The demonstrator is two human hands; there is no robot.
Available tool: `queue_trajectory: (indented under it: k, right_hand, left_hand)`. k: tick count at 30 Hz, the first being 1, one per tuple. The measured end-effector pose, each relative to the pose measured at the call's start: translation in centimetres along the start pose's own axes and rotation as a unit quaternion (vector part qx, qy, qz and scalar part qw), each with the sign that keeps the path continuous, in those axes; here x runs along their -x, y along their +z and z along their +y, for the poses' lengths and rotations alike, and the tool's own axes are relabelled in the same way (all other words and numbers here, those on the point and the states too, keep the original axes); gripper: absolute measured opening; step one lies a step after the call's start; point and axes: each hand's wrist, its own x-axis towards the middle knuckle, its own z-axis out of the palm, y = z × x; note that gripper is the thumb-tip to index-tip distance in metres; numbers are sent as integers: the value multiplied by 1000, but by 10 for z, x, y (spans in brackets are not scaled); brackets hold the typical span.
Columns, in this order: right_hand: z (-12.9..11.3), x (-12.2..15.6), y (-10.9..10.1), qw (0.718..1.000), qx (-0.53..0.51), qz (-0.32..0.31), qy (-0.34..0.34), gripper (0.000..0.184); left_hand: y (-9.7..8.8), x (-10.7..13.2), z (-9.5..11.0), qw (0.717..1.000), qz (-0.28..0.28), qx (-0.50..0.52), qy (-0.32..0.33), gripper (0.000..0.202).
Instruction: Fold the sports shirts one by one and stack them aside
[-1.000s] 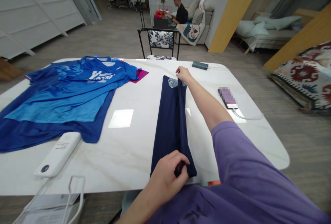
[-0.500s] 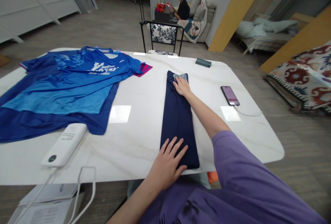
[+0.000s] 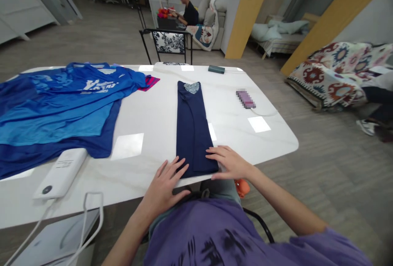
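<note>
A dark navy garment (image 3: pixel 194 130), folded into a long narrow strip, lies flat on the white table (image 3: pixel 153 110). A patterned grey-blue patch shows at its far end. My left hand (image 3: pixel 167 184) rests at the near left corner of the garment, fingers spread. My right hand (image 3: pixel 230 161) lies at its near right edge, fingers stretched out over the cloth. Left of the garment, blue shirts (image 3: pixel 92 102) are spread in a pile, the top one with white lettering.
A white device (image 3: pixel 63 173) with a cable lies at the near left. A phone (image 3: pixel 245 98) and a dark green box-shaped item (image 3: pixel 216 69) lie on the right side. A chair (image 3: pixel 168 42) stands beyond the table; a person (image 3: pixel 190 12) sits farther back.
My right hand has come back from the garment's far end to its near right edge. My left hand has shifted toward the near left corner. The view has turned right.
</note>
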Motion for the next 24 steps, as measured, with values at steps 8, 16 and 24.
queue_trajectory:
  k: [8,16,24]
  right_hand:
    - [-6,47,57,992,108,57,-7,66]
    - [-63,95,12,996,-60,-8,-63,37]
    - [-57,11,-104,980,-178,83,13,25]
  left_hand:
    - [22,19,16,996,69,-33,53,57]
    - [-34,43,74,983,45,170,57,37]
    - [-122,-57,47,949,179,238,-100,24]
